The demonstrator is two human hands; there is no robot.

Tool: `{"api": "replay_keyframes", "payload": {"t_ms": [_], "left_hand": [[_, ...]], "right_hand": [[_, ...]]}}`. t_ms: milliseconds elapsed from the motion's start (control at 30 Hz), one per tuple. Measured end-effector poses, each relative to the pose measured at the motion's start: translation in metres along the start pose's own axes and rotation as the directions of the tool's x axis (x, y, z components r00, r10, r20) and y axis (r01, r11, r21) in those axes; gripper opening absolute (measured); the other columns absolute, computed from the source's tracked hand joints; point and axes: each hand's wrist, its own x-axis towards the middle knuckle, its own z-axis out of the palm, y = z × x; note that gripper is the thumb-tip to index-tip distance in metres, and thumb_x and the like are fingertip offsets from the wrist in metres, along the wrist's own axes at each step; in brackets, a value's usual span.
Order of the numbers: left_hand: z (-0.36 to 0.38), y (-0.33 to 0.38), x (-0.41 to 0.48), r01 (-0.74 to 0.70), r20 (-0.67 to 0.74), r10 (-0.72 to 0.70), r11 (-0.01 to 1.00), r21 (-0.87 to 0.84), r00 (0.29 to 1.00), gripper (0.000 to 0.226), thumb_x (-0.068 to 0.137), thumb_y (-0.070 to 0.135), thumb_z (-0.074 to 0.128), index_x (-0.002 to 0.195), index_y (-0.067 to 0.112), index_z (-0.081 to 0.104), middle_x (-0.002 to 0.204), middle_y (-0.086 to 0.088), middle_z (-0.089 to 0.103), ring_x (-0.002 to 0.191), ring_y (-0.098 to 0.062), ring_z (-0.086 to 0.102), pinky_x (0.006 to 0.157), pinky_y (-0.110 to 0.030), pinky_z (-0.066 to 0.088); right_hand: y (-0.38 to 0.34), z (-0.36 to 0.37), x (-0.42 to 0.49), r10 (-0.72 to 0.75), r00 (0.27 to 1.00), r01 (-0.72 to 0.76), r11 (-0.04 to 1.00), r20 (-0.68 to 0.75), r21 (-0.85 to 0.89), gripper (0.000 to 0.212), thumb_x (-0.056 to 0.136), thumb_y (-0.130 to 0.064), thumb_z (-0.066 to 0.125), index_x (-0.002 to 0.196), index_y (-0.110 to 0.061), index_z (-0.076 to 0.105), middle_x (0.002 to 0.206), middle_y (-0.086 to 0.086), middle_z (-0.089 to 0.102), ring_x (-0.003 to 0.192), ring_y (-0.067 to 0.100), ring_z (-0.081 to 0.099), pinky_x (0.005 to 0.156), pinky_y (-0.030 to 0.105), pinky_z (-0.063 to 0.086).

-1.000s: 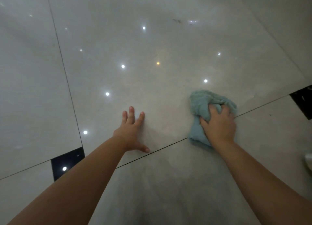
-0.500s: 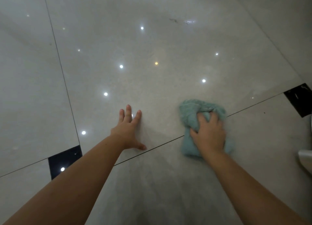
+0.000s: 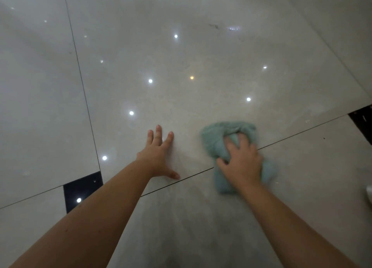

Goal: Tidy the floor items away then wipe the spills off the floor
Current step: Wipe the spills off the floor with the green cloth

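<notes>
Head view is showing the right hand (image 3: pixel 240 163) gripping the green cloth (image 3: pixel 219 145) on the floor (image 3: pixel 201 66), left hand (image 3: pixel 158 155) resting flat and open beside it.

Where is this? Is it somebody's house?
Probably indoors, maybe a home or hall; I can't tell which. The shiny pale floor tiles mirror ceiling lights, small black inset tiles mark corners, and a hand wipes with a cloth.

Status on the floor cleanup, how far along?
Done, apparently: no loose items on the visible floor. In hand: right hand presses a bunched teal cloth across a tile seam; left hand is braced flat. Left: a dark smudge farther out.
</notes>
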Motion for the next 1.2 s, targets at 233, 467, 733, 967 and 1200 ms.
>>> {"api": "replay_keyframes", "payload": {"t_ms": [233, 467, 733, 967, 1200], "left_hand": [[-0.002, -0.002, 0.002, -0.025, 0.009, 0.025, 1.0, -0.009, 1.0, 0.133, 0.057, 0.053, 0.081, 0.147, 0.03, -0.014, 0.15, -0.003, -0.037, 0.141, -0.026, -0.029, 0.115, -0.049, 0.023], [-0.004, 0.0, -0.002, -0.023, 0.011, 0.023, 1.0, -0.004, 1.0, 0.134, 0.056, 0.054, 0.081, 0.146, 0.031, -0.016, 0.149, -0.001, -0.038, 0.14, -0.025, -0.03, 0.114, -0.05, 0.026], [-0.002, -0.002, 0.0, -0.03, 0.018, 0.031, 1.0, -0.006, 0.999, 0.134, 0.056, 0.054, 0.081, 0.146, 0.031, -0.017, 0.149, -0.002, -0.039, 0.14, -0.026, -0.03, 0.114, -0.051, 0.026], [-0.005, 0.001, -0.002, -0.027, 0.013, 0.028, 0.999, -0.019, 1.0, 0.134, 0.056, 0.053, 0.081, 0.147, 0.03, -0.015, 0.15, -0.002, -0.038, 0.14, -0.026, -0.029, 0.116, -0.051, 0.021], [-0.007, -0.004, 0.001, -0.048, 0.04, 0.049, 0.999, -0.022, 0.998, 0.132, 0.058, 0.052, 0.08, 0.147, 0.028, -0.014, 0.15, -0.003, -0.036, 0.141, -0.027, -0.028, 0.117, -0.049, 0.014]], "right_hand": [[0.029, 0.007, -0.025, -0.487, 0.871, 0.491, 0.865, 0.061, -0.105, 0.063, 0.061, -0.058, 0.044, 0.116, -0.029, 0.052, 0.116, 0.013, 0.066, 0.083, 0.034, 0.066, 0.063, 0.036, 0.051], [0.007, -0.007, 0.03, 0.091, 0.995, -0.091, 0.996, 0.037, -0.018, 0.06, 0.072, -0.047, 0.067, 0.125, -0.023, 0.056, 0.138, 0.017, 0.045, 0.109, 0.04, 0.05, 0.082, 0.045, 0.043], [0.043, 0.001, -0.02, -0.506, 0.859, 0.512, 0.853, 0.074, -0.104, 0.062, 0.061, -0.058, 0.044, 0.116, -0.028, 0.05, 0.114, 0.015, 0.066, 0.081, 0.034, 0.066, 0.06, 0.035, 0.052], [-0.011, -0.01, 0.035, 0.127, 0.989, -0.128, 0.992, 0.074, 0.008, 0.06, 0.078, -0.043, 0.06, 0.134, -0.027, 0.045, 0.143, 0.013, 0.035, 0.12, 0.037, 0.04, 0.09, 0.043, 0.04], [0.018, 0.0, 0.014, -0.384, 0.92, 0.39, 0.918, 0.076, -0.076, 0.059, 0.064, -0.05, 0.045, 0.113, -0.024, 0.066, 0.118, 0.016, 0.063, 0.088, 0.036, 0.065, 0.062, 0.038, 0.052]]}}
